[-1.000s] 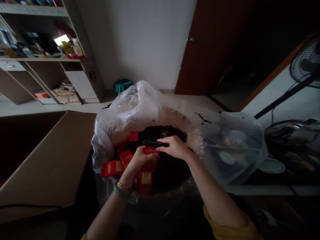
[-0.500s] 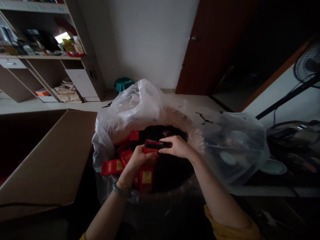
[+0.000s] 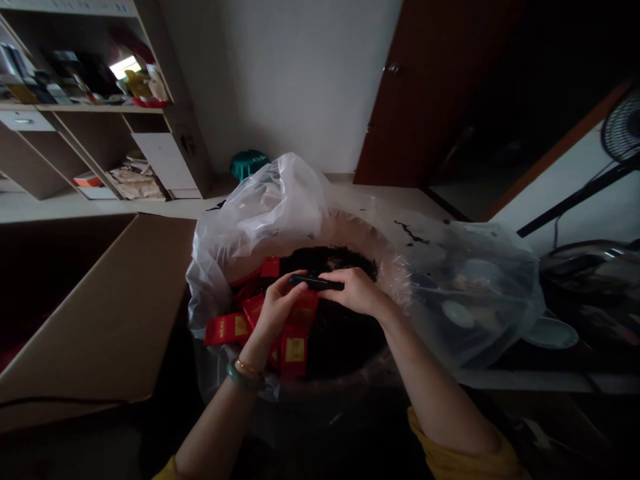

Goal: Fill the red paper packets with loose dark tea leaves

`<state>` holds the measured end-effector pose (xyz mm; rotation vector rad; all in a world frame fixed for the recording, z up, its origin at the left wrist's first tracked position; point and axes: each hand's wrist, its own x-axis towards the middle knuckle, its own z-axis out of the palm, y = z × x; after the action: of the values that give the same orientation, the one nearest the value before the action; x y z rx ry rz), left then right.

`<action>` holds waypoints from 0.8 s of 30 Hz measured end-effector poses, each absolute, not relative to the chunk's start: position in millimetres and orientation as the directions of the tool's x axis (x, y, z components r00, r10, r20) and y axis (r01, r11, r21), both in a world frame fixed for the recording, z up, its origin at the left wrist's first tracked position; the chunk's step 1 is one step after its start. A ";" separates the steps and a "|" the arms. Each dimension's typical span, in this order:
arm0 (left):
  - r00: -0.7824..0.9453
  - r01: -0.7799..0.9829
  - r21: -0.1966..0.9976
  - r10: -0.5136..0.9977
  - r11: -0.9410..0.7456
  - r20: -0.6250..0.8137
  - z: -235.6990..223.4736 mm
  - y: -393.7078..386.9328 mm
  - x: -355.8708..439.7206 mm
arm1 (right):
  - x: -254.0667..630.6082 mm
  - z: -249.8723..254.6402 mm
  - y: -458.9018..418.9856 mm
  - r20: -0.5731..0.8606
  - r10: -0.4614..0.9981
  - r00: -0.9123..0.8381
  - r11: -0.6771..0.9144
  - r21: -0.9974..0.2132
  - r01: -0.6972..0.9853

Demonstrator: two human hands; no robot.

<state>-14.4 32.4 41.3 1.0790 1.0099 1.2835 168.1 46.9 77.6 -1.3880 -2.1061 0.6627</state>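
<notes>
Over a plastic-lined tub, a slim black clamp-like hand tool [image 3: 317, 283] lies level between my two hands; its exact kind is not clear. My right hand [image 3: 356, 289] grips its right part, thumb beneath and fingers on top. The left end is pinched between the thumb and fingers of my left hand [image 3: 273, 308]. Directly below the tool is a red packet [image 3: 304, 308]; I cannot tell whether the tool touches it. More red packets with gold labels, one of them a flat packet [image 3: 227, 329], lie on the tub's left side beside dark loose material [image 3: 345, 333].
A clear plastic liner [image 3: 300, 200] drapes over the tub's rim and out to the right, above dishes [image 3: 550, 332]. An open cardboard box [image 3: 110, 300] stands at left. Shelves [image 3: 105, 110], a door [image 3: 425, 93] and a fan [image 3: 623, 130] are farther back.
My left hand has shifted from the red packet up onto the left end of the black tool. The tool's jaws, parted before, now look closed together. The view has shifted slightly.
</notes>
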 end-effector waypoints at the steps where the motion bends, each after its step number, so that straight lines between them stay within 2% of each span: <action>1: 0.031 -0.209 0.978 0.999 -0.023 0.030 41.0 32.6 -14.4 | 168.2 77.3 46.9 0.157 0.927 -0.341 0.358 -0.649 0.672; 9: 0.016 -0.273 0.962 1.000 -0.016 0.022 35.5 28.5 -7.5 | 166.2 74.0 47.6 0.108 0.880 -0.462 0.411 -0.659 0.630; 16: -0.026 -0.271 0.962 1.000 -0.023 0.017 37.9 26.0 -4.9 | 163.4 67.8 47.9 0.164 0.886 -0.433 0.426 -0.657 0.623; 24: 0.019 -0.224 0.974 1.000 -0.018 0.023 35.6 29.0 -10.7 | 160.8 71.3 47.4 0.129 0.891 -0.436 0.400 -0.677 0.617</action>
<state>-10.7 29.0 35.6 1.0657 1.0159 1.3065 160.8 47.4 71.3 -1.2860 -2.1842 0.7621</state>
